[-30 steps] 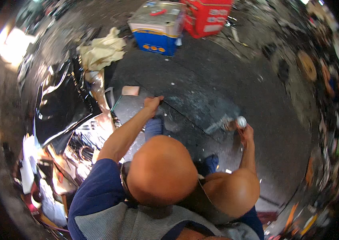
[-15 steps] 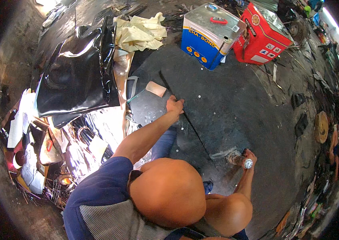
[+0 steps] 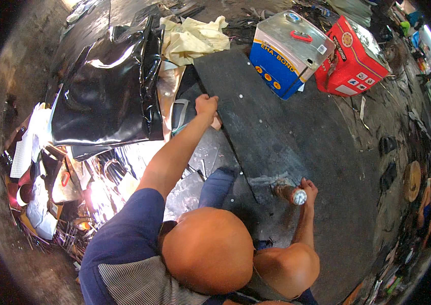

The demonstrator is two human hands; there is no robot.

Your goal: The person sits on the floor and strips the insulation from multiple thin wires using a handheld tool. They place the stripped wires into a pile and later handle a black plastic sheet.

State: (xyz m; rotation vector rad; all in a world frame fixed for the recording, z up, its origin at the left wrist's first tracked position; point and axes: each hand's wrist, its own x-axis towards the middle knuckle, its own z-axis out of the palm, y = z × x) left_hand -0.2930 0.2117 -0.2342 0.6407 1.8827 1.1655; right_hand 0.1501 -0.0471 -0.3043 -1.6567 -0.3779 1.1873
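A long black sheet [image 3: 259,119] lies slanting across the dark floor, pale smears near its lower end. My left hand [image 3: 207,107] is closed on its left edge, toward the far end. Just beneath that hand a small pinkish block [image 3: 217,123] shows partly. At the sheet's near end, a brownish cylinder [image 3: 283,192] with a shiny silver round end is beside my right hand [image 3: 309,190]. The fingers of that hand are curled against the cylinder; its lower part is smeared in shadow, and its kind cannot be made out.
A blue and white tin [image 3: 281,56] and a red tin [image 3: 353,58] stand beyond the sheet. Shiny black sheeting [image 3: 111,96] and cream cloth [image 3: 192,40] lie to the left, above a heap of scraps [image 3: 47,198]. My bare knees [image 3: 208,249] are close in front.
The black sheet has shifted left and away, its left edge drawn along by my left hand, which now covers part of the pinkish block. My right hand and the cylinder have moved left.
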